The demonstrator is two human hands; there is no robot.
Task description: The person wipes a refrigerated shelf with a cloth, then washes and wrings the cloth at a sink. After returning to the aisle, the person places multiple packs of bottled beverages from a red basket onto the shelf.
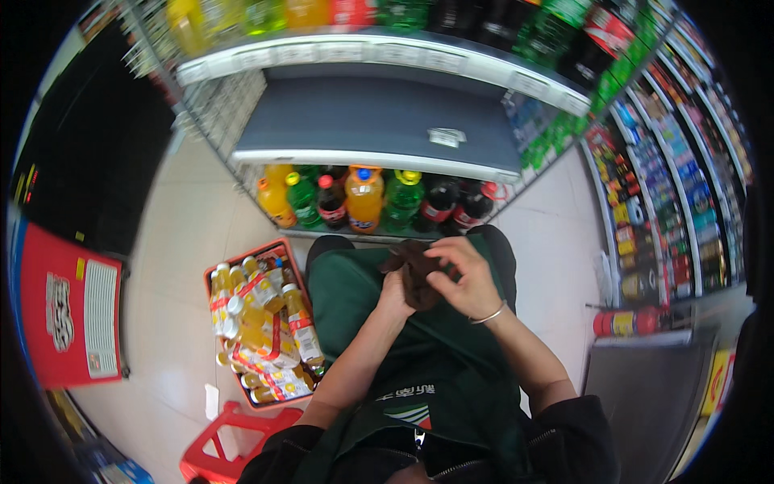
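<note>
My left hand (396, 293) is closed around a crumpled dark brown cloth (418, 279) above my lap. My right hand (464, 273), with a bangle at its wrist, is at the cloth's right side. Its thumb and fingers are bent and touch the fabric; whether they pinch a fold is unclear. Beneath both hands a dark green apron (351, 296) covers my knees. Before me is a grey shelf board (375, 118) with small white tags (446, 137) lying on it. Large soft-drink bottles (364, 199) stand underneath, close to my knees.
To my left stands a red crate (211, 269) heaped with bottles of yellow drink (260, 330), with a red plastic stool (208, 451) behind it. A red-and-black cooler (72, 302) is farther left. At right are a fire extinguisher (629, 322) and stocked shelves (665, 181).
</note>
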